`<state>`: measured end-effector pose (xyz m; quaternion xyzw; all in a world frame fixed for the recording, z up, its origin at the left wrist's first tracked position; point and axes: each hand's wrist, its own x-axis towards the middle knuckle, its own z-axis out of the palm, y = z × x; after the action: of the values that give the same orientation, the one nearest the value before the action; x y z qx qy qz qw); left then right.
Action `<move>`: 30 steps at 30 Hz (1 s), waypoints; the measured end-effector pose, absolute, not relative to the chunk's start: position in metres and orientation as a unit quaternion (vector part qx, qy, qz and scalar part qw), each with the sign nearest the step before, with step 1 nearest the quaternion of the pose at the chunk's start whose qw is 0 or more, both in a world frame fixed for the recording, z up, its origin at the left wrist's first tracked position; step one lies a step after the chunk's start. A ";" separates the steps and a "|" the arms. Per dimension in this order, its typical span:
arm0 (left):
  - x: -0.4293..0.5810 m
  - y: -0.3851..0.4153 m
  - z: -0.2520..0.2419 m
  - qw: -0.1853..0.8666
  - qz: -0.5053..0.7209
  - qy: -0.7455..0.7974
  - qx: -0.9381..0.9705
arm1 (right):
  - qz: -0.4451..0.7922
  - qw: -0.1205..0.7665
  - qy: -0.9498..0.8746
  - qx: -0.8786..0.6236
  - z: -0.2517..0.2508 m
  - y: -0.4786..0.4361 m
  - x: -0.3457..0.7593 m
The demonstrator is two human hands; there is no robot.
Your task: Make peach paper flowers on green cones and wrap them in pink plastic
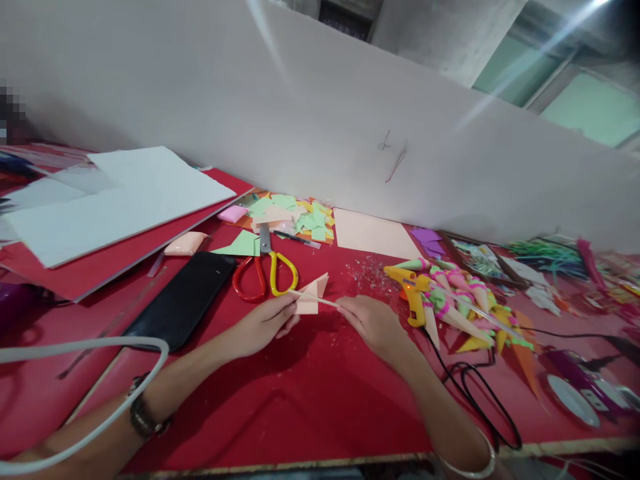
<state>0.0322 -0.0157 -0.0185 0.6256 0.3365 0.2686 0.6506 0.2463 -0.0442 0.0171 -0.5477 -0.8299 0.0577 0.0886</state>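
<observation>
My left hand (pixel 265 323) and my right hand (pixel 373 320) rest on the red table (pixel 300 393), about a hand's width apart. Between them runs a thin pale stick (pixel 313 298) with a folded peach paper piece (pixel 310 297) on it. The left fingers pinch the stick's left end by the paper. The right fingers are closed on its right end. A watch sits on my left wrist, a bangle on my right.
Red and yellow scissors (pixel 263 273) and a black phone (pixel 183 300) lie left of the hands. A yellow glue gun (pixel 413 293) and several rolled paper cones (pixel 465 307) lie right, with a black cable (pixel 475 387). Paper scraps (pixel 293 217), white sheets (pixel 110 200).
</observation>
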 end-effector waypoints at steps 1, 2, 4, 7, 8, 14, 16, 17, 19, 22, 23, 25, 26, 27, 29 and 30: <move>0.031 -0.015 -0.015 0.653 0.253 0.323 0.636 | 0.089 0.109 -0.829 -0.541 0.011 -0.046 0.246; 0.029 -0.013 -0.012 0.657 0.238 0.308 0.646 | 0.115 0.132 -0.826 -0.536 0.007 -0.047 0.246; 0.026 -0.010 -0.009 0.676 0.207 0.283 0.648 | 0.148 0.167 -0.819 -0.529 0.000 -0.047 0.248; 0.023 -0.006 -0.010 0.741 0.184 0.256 0.593 | 0.163 0.184 -0.823 -0.513 -0.003 -0.047 0.250; 0.023 -0.005 -0.010 0.766 0.187 0.251 0.561 | 0.163 0.184 -0.826 -0.508 -0.003 -0.047 0.251; 0.026 -0.008 -0.009 0.799 0.210 0.272 0.494 | 0.130 0.151 -0.836 -0.511 -0.003 -0.050 0.251; 0.029 -0.011 -0.008 0.763 0.222 0.300 0.529 | 0.118 0.139 -0.841 -0.509 -0.003 -0.050 0.250; 0.030 -0.012 -0.008 0.741 0.233 0.310 0.548 | 0.111 0.134 -0.842 -0.511 -0.004 -0.050 0.248; 0.032 -0.015 -0.009 0.702 0.254 0.320 0.584 | 0.100 0.135 -0.838 -0.519 -0.004 -0.050 0.244; 0.034 -0.019 -0.010 0.650 0.258 0.315 0.642 | 0.143 0.169 -0.819 -0.530 -0.005 -0.051 0.235; 0.035 -0.020 -0.011 0.635 0.250 0.308 0.663 | 0.182 0.186 -0.811 -0.525 -0.005 -0.051 0.232; 0.036 -0.023 -0.011 0.617 0.229 0.290 0.695 | 0.278 0.216 -0.791 -0.500 -0.005 -0.051 0.227; 0.037 -0.024 -0.011 0.615 0.219 0.281 0.704 | 0.320 0.228 -0.780 -0.487 -0.006 -0.051 0.226; 0.038 -0.025 -0.011 0.613 0.212 0.273 0.711 | 0.354 0.236 -0.769 -0.478 -0.006 -0.051 0.225; 0.039 -0.027 -0.012 0.613 0.208 0.259 0.717 | 0.389 0.243 -0.749 -0.478 -0.007 -0.052 0.226; 0.039 -0.027 -0.013 0.615 0.213 0.255 0.715 | 0.393 0.243 -0.742 -0.485 -0.007 -0.052 0.227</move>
<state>0.0392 -0.0274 -0.0127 0.7153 0.2546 0.2128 0.6150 0.2270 -0.0518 -0.0066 -0.4855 -0.7420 0.3932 0.2433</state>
